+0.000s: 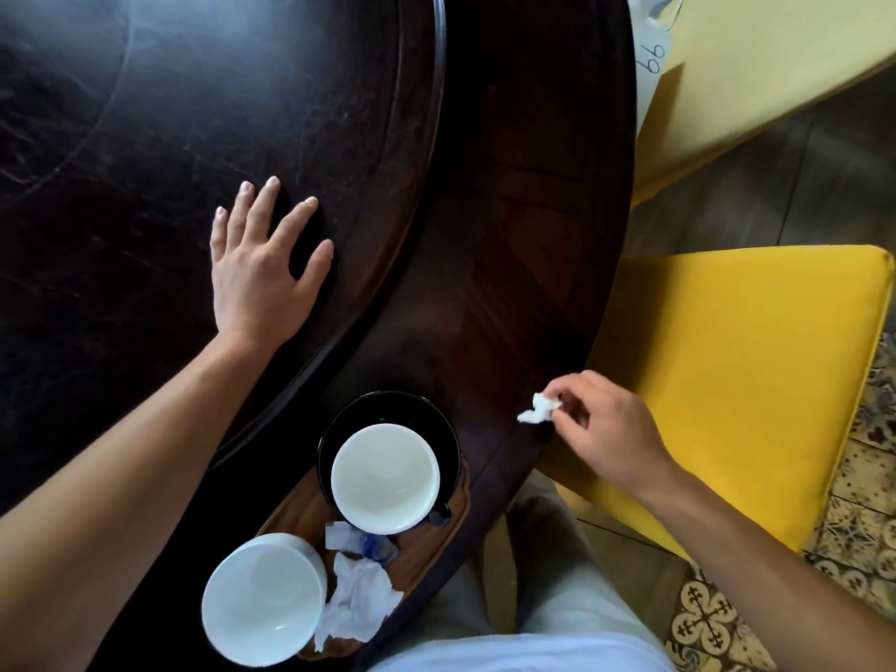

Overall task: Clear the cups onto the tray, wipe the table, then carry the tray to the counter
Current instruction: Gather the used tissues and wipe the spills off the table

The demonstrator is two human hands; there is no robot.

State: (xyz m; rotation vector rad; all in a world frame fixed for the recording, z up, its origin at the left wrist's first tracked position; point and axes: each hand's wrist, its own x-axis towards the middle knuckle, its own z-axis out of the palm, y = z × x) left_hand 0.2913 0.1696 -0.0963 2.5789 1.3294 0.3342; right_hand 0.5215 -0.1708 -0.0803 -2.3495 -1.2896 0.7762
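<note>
A wooden tray (439, 535) lies at the near edge of the dark round table (523, 235). On the tray stand a white cup (385, 477) on a black saucer (349, 424) and a second white cup (264, 599) nearer to me. Crumpled white tissues (361, 594) lie between the cups on the tray. My left hand (262, 274) rests flat, fingers spread, on the table's raised inner disc. My right hand (601, 429) pinches a small wad of white tissue (539, 408) just above the table's rim.
A raised dark turntable (194, 138) fills the table's middle. A yellow cushioned chair (737, 380) stands close to the table's right edge. Another yellow seat (756, 65) with paper on it is at the upper right. Patterned floor tiles (703, 618) show below.
</note>
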